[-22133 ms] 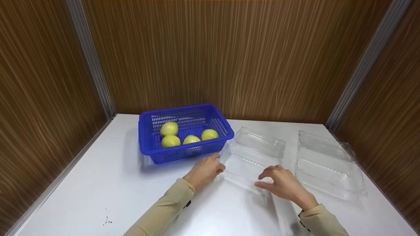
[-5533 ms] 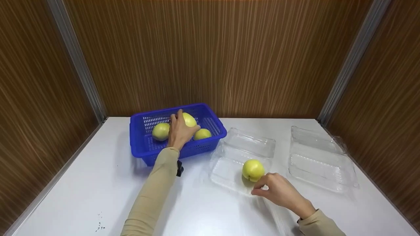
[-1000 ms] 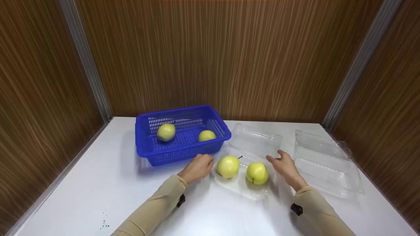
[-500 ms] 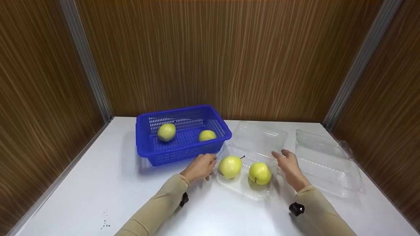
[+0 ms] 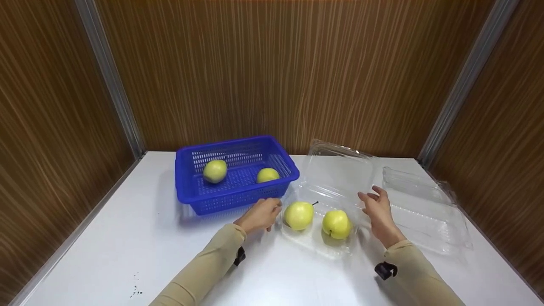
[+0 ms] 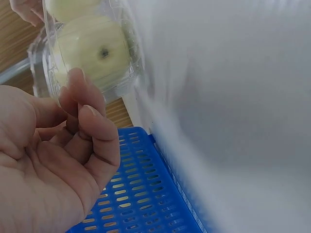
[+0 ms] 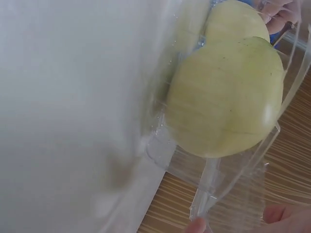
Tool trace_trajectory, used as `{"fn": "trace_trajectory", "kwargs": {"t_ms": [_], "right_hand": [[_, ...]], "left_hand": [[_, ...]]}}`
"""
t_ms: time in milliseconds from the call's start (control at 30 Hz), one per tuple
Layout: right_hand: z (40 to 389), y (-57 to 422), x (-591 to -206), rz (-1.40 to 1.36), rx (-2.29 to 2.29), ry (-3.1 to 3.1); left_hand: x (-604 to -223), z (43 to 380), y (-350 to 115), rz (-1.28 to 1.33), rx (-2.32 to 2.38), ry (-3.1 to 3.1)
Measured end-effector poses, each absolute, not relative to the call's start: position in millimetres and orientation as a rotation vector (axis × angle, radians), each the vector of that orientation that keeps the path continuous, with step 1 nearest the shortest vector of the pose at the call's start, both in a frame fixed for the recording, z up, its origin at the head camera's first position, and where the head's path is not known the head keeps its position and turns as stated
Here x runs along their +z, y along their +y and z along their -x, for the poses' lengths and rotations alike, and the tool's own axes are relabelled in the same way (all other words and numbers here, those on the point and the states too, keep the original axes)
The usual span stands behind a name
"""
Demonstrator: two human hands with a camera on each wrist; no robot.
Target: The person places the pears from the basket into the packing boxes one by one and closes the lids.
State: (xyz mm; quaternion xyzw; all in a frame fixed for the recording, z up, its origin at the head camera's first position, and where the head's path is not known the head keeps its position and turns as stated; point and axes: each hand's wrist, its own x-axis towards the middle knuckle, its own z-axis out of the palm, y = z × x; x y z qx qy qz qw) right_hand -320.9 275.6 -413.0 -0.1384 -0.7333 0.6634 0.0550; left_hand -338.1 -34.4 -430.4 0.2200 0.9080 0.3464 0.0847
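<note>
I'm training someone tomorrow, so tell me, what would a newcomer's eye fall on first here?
Probably the bright blue basket, left of centre, with two yellow fruits inside. Next, the clear box to its right, holding two more fruits, with its lid tilted up at the far side and the hands, left and right, on either side. A second clear box lies farther right.
</note>
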Motion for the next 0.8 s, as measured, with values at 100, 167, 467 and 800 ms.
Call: {"fn": "trace_trajectory", "kwargs": {"t_ms": [100, 167, 467, 800], "right_hand": [[321.7, 276.4, -409.9, 0.415, 1.999, -2.217], [322.5, 277.2, -408.6, 0.419, 1.991, -2.202], [321.9, 281.1, -405.8, 0.485, 1.938, -2.117], [315.8, 286.3, -404.1, 0.48, 1.909, -2.119]], "left_hand": [[-430.4, 338.9, -34.7, -0.663, 1.027, 2.708], [-430.2, 339.7, -34.8, -0.678, 1.017, 2.715], [-429.8, 341.8, -32.0, -0.72, 1.014, 2.729], [-429.1, 343.9, -24.6, -0.707, 1.012, 2.713]]}}
